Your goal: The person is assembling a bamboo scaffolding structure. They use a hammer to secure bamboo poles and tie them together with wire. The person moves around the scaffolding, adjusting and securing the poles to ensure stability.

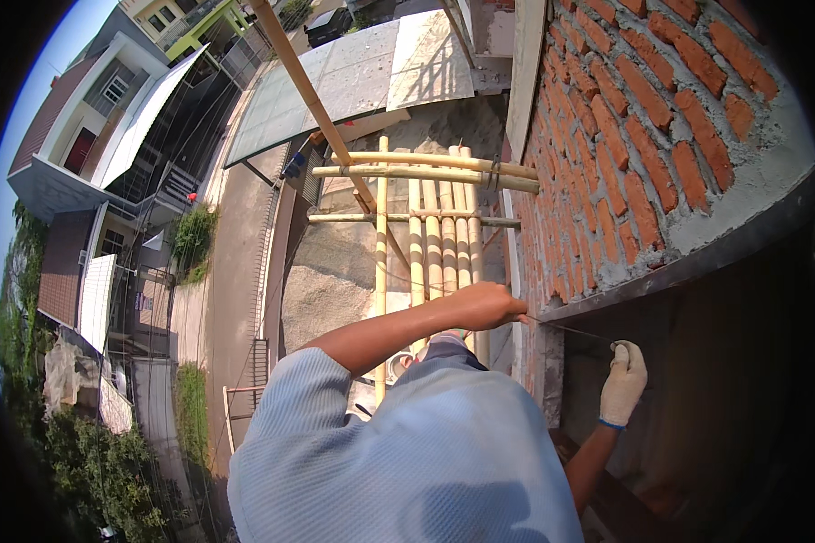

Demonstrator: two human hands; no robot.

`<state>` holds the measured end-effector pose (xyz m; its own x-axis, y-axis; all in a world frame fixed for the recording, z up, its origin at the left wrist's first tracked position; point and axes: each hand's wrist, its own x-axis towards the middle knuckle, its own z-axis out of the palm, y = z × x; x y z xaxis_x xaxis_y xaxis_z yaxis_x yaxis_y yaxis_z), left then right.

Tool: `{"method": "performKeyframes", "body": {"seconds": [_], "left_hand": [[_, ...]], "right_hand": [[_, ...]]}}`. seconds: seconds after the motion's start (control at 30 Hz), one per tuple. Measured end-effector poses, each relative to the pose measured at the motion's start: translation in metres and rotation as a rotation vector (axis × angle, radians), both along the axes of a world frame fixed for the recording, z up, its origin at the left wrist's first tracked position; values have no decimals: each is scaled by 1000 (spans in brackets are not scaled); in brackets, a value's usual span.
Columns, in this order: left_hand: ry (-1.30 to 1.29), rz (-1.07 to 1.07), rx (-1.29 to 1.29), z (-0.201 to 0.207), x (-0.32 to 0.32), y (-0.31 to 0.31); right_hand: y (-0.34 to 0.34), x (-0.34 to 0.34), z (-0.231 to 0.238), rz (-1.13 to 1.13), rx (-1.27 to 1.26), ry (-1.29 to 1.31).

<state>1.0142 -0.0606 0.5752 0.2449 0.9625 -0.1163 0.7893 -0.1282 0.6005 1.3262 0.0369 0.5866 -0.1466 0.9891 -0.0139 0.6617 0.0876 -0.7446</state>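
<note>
A thin dark string or wire (574,329) is stretched between my two hands, across the lower corner of the brick wall (607,154). My bare left hand (491,308) is closed on one end, close to the wall's edge. On the other side of the corner, in front of the shaded opening, my right hand (623,385) wears a white knit glove with a blue cuff. Its thumb and fingertips pinch the other end. Along the wall's underside runs a grey concrete edge (697,249) that the line passes just below.
Below me several bamboo poles (433,231) form a scaffold platform, with crosswise poles (426,172) tied at the wall and a slanting pole (308,81) at left. Far beneath lie a sand heap (330,290), a street (240,217) and a sheet roof (326,81).
</note>
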Motion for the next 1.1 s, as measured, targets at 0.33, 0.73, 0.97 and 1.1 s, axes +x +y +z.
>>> {"method": "performKeyframes", "body": {"seconds": [0.33,0.73,0.97,1.1], "left_hand": [[-510,-4,-176,7,8,-27],[-422,199,-332,8,18,-21],[-205,-59,-446,-27,16,15],[-486,-155,-611,-29,23,24]], "right_hand": [[-18,-27,35,555,-273,133],[-15,7,19,432,-163,-293],[-46,67,-25,434,-288,485],[-32,63,-37,145,-155,-242]]}}
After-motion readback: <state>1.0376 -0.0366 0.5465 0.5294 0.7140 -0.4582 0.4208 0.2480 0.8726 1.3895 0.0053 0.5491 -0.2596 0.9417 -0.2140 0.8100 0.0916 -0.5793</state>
